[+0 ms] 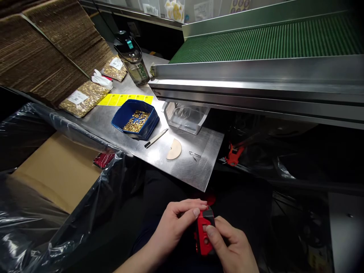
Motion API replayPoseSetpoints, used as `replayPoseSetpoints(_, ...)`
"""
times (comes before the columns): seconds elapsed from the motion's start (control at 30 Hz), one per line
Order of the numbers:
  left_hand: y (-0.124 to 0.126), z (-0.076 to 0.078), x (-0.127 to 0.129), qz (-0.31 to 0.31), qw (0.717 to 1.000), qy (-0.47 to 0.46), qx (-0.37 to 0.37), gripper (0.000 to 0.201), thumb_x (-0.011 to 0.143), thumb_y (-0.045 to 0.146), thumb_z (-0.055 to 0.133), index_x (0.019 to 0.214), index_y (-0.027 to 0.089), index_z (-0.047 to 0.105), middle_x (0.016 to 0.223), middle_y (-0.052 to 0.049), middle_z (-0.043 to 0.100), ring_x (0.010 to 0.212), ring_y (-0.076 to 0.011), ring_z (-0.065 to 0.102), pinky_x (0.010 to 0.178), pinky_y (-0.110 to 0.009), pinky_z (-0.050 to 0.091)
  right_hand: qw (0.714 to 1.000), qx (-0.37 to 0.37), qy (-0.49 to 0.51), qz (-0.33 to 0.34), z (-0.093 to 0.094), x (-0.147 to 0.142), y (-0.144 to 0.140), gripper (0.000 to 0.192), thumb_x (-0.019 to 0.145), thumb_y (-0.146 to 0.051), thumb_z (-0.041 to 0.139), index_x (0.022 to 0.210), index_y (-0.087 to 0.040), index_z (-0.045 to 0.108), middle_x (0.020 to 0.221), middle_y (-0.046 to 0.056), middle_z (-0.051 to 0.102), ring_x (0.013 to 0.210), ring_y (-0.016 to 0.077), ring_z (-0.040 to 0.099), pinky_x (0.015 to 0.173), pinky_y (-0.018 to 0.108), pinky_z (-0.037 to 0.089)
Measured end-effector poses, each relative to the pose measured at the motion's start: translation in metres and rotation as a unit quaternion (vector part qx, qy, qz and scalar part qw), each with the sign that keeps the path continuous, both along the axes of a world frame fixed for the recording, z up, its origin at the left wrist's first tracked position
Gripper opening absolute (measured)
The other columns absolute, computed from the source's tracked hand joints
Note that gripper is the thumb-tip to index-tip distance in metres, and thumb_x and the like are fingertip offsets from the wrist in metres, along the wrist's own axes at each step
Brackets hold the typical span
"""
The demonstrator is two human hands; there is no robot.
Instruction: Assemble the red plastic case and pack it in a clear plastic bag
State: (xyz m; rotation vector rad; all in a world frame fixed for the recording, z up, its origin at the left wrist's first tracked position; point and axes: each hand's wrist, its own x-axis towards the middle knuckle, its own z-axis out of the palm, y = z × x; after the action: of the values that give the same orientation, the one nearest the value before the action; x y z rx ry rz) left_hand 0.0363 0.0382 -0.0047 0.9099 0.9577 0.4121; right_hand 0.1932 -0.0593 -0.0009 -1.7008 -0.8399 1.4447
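Head view: our left hand pinches the top of a small red and black part over our lap, steadying it; our right hand wraps it, thumb pressed on its face. Blue tray of gold bits sits well apart on the steel table.

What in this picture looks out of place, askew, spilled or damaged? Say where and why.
Nothing looks spilled or damaged. The gold parts sit inside the blue tray and the sealed bags. The bottle stands upright on the steel table. Both hands, left hand and right hand, hold a red device low over the lap.
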Motion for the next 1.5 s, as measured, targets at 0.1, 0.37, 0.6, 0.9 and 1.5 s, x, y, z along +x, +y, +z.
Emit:
replayPoseSetpoints(0.1,-0.003,-0.01,0.004,0.016,0.998,0.007,-0.065,0.032,0.096,0.045,0.068,0.103,0.018,0.083,0.108,-0.012,0.079,0.115,-0.0336,0.067,0.109,-0.044,0.046,1.0,0.006,-0.013,0.006,-0.002,-0.005,0.001,0.045,0.094,-0.056,0.062,0.069,-0.021,0.073,0.075,0.003,0.063,0.073,0.018,0.058,0.069,0.025,0.042)
replayPoseSetpoints(0.37,-0.006,-0.012,-0.008,-0.048,0.997,-0.046,-0.047,0.04,0.094,0.044,0.072,0.129,0.025,0.072,0.127,-0.008,0.072,0.124,-0.0314,0.061,0.112,-0.042,0.044,0.994,-0.056,0.074,-0.049,-0.01,0.0,0.004,0.054,0.092,-0.062,0.062,0.065,-0.016,0.067,0.064,0.003,0.062,0.063,0.0165,0.052,0.061,0.025,0.039)
replayPoseSetpoints(0.6,-0.012,-0.011,-0.017,-0.095,0.992,-0.075,-0.029,0.058,0.094,0.039,0.075,0.148,0.035,0.052,0.143,-0.005,0.06,0.135,-0.0301,0.053,0.117,-0.046,0.04,0.989,-0.048,0.126,-0.054,-0.021,0.002,0.002,0.05,0.095,-0.057,0.062,0.069,-0.016,0.069,0.064,0.003,0.059,0.063,0.0158,0.048,0.061,0.026,0.039)
replayPoseSetpoints(0.9,-0.015,-0.01,-0.023,-0.142,0.987,-0.071,0.016,0.09,0.081,0.029,0.085,0.156,0.036,0.036,0.156,-0.005,0.045,0.143,-0.0313,0.042,0.123,-0.048,0.031,0.99,-0.057,0.117,-0.049,-0.023,0.002,0.001,0.053,0.094,-0.059,0.061,0.064,-0.016,0.063,0.063,0.002,0.058,0.063,0.0158,0.05,0.064,0.026,0.041)
replayPoseSetpoints(1.5,-0.016,-0.057,-0.005,0.014,0.994,-0.012,-0.108,0.041,0.102,0.052,0.057,0.128,0.022,0.065,0.116,-0.006,0.071,0.111,-0.0265,0.064,0.102,-0.039,0.047,0.985,-0.038,0.163,0.047,-0.039,0.006,0.0,0.053,0.096,-0.052,0.065,0.139,-0.022,0.063,0.132,0.012,0.069,0.123,0.0313,0.063,0.11,0.045,0.046)
